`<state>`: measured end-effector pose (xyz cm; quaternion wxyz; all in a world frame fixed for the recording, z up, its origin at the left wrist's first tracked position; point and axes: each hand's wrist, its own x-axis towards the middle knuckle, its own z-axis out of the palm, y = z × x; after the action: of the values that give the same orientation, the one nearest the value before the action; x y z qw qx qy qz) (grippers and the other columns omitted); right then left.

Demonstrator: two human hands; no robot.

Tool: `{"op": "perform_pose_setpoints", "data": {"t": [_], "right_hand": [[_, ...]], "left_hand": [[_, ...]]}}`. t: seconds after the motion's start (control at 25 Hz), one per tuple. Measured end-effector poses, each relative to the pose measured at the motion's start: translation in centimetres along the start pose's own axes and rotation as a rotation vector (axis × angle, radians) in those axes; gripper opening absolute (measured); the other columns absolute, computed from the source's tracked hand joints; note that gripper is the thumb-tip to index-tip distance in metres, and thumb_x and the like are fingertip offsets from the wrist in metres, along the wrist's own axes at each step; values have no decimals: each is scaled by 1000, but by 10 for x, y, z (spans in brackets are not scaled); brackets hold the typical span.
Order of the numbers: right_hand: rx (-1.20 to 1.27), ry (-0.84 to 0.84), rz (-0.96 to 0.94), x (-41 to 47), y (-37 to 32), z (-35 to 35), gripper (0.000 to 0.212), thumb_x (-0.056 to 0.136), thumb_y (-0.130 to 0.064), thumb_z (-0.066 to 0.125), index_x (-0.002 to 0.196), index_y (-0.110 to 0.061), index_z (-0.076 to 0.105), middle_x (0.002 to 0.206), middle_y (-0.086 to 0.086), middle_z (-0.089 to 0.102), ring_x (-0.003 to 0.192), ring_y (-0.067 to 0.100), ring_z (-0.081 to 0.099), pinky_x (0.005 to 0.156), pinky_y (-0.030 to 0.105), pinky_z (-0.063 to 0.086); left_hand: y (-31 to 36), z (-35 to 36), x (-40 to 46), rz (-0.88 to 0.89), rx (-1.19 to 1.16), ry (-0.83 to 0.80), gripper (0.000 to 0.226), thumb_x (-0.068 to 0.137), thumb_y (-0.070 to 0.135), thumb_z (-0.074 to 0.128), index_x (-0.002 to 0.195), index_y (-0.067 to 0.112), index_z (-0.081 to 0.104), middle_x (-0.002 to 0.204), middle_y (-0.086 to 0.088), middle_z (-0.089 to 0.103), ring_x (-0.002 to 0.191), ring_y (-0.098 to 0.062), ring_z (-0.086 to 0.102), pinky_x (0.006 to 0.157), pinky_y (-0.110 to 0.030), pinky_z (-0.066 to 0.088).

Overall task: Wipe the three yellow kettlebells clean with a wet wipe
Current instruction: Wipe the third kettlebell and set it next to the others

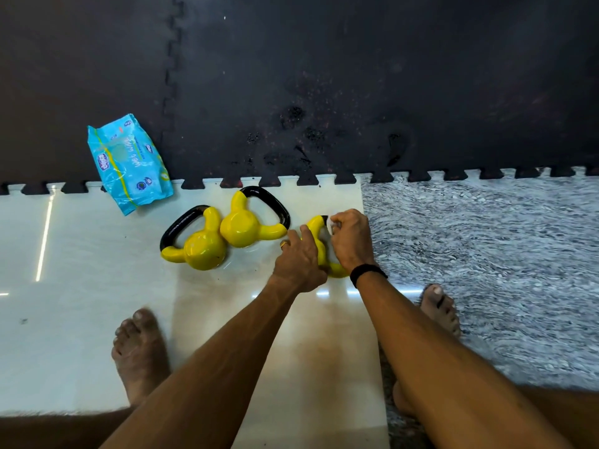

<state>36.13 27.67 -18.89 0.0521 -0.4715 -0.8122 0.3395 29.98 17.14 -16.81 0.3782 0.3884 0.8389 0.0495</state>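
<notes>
the right hand (351, 239) pinches a white wet wipe (331, 223) against the black handle of the right kettlebell (316, 233), fingers curled round it. the left hand (299, 259) grips that kettlebell's glossy yellow body. two more yellow, black-handled kettlebells, the middle kettlebell (241, 226) and the left kettlebell (202, 251), lie touching on the pale tile floor (81, 303). a blue wipes pack (129, 163) lies farther left.

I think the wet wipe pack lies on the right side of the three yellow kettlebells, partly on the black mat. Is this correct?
Not quite. The head view shows the wet wipe pack to the left of the kettlebells, not the right. It does lie partly on the black mat.
</notes>
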Motion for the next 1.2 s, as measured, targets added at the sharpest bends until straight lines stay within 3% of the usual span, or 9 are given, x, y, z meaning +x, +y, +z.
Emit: {"op": "perform_pose_setpoints", "data": {"t": [0.12,0.28,0.48,0.56,0.72,0.88,1.04,1.12,1.2], "right_hand": [[-101,-4,132,-19,3,-8,16,75,4,51,66,-8,53,72,16,52,75,33,54,58,33,35],[-75,10,377,-39,3,-21,21,84,-3,58,103,5,59,110,25,58,101,42,58,82,42,48],[364,67,769,-39,24,-13,40,54,-16,82,86,-2,61,98,23,67,79,39,69,70,49,59],[417,74,793,-29,33,-14,41,46,-14,82,80,0,65,88,23,70,72,36,71,62,50,60],[443,94,668,-25,22,-27,20,55,-14,84,66,-3,73,70,18,71,66,31,70,62,45,60],[803,-102,914,-38,30,-41,9,77,11,66,72,6,60,71,19,63,61,32,63,45,37,58],[920,-209,914,-27,31,-41,19,85,20,43,77,8,55,76,22,61,68,35,61,69,49,56],[903,-196,898,-18,27,-35,24,82,21,39,76,5,57,72,22,63,65,34,62,66,51,56],[861,-171,853,-11,23,-33,25,80,17,44,76,-1,61,60,15,66,56,27,64,52,39,57]], "left_hand": [[4,3,-2,-19,32,25,105,80,38,67,145,-10,1,145,-32,19,127,-48,35,103,-48,35],[8,6,-4,-22,54,48,103,78,35,67,144,-12,3,138,-31,26,119,-45,41,100,-46,37],[9,10,-7,-32,54,76,102,79,39,66,143,-12,5,136,-30,28,115,-44,41,96,-46,39],[11,10,-9,-21,75,87,97,85,41,61,142,-14,5,138,-30,26,118,-41,40,97,-45,39],[11,10,-7,-32,76,121,92,87,48,57,139,-15,14,138,-27,29,121,-37,38,96,-42,41],[6,13,-4,-61,-89,143,94,83,47,65,139,-12,18,128,-25,35,114,-39,43,94,-42,41],[0,12,-7,-122,-211,162,100,83,50,64,142,-12,13,135,-27,35,124,-39,37,102,-41,30],[-2,10,-8,-131,-135,195,96,82,56,61,141,-7,21,136,-24,38,126,-38,37,101,-42,31],[-6,9,-9,-113,-102,195,93,81,60,60,140,-3,25,137,-20,39,127,-37,37,100,-43,33]]}}
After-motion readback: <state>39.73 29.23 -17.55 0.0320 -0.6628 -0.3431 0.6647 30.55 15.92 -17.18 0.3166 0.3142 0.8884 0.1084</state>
